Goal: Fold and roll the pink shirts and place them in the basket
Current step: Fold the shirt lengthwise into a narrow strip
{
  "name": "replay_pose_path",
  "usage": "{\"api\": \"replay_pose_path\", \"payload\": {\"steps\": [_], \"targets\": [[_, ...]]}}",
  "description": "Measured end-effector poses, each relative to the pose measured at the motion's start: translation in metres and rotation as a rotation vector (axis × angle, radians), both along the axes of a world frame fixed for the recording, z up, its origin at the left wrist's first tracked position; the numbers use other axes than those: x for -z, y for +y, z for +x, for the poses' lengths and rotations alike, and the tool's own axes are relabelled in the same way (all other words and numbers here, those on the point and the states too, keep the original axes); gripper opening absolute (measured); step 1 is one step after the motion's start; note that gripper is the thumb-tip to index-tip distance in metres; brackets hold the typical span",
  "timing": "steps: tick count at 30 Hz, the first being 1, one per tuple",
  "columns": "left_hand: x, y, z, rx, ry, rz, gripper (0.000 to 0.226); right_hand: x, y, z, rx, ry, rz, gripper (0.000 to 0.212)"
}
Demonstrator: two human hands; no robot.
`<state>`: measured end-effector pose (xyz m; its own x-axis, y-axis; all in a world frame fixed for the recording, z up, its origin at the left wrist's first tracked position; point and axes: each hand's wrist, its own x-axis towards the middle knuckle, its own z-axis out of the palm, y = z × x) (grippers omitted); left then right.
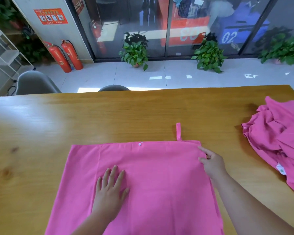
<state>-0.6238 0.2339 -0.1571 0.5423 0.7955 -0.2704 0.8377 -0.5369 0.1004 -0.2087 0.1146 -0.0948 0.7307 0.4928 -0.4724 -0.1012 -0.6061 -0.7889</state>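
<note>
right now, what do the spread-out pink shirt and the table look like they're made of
Pink shirt: looks like thin, soft cloth, perhaps cotton or a blend; matte, lying flat with faint creases. Table: wood or wood-look veneer, going by the grain and dark knots; smooth, semi-gloss finish, since light glares off its left side.

A white "02" is showing on the blue panel (241, 31) behind the glass. Left of the blue panel, blurred pale digits on an orange panel (176, 28) are looking like "80". Far left of it, the red poster's (50, 16) writing is appearing too small to read.
</note>
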Motion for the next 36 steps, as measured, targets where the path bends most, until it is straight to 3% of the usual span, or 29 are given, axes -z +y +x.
{"api": "replay_pose_path", "payload": {"steps": [4, 8, 12, 16, 22, 30, 33, 36], "targets": [[-0.003, 0.006, 0.012, -0.033, 0.004, -0.001, 0.076, 0.014, 0.005, 0.008, -0.066, 0.011, 0.000, 0.052], [-0.005, 0.020, 0.027, -0.021, -0.001, -0.008, 0.075, 0.008, 0.018, 0.017, 0.001, -0.039, 0.064, 0.056], [-0.006, 0.036, 0.043, -0.015, -0.047, -0.012, 0.073, 0.026, 0.013, 0.015, -0.025, -0.153, -0.088, 0.056], [-0.014, 0.057, 0.066, 0.011, -0.118, -0.005, 0.072, 0.027, 0.021, 0.015, -0.002, -0.166, -0.112, 0.052], [-0.030, 0.094, 0.111, 0.061, -0.178, 0.023, 0.057, 0.019, 0.031, 0.020, 0.200, -0.021, 0.132, 0.044], [-0.026, 0.131, 0.134, -0.004, -0.196, 0.015, 0.016, 0.021, 0.033, 0.031, -0.055, -0.271, -0.159, 0.029], [-0.028, 0.141, 0.136, -0.024, -0.211, -0.004, 0.019, 0.021, 0.037, 0.033, -0.081, -0.318, -0.156, 0.025], [-0.030, 0.146, 0.135, -0.068, -0.352, -0.009, 0.029, 0.026, 0.040, 0.035, -0.063, -0.359, -0.150, 0.022]]}}
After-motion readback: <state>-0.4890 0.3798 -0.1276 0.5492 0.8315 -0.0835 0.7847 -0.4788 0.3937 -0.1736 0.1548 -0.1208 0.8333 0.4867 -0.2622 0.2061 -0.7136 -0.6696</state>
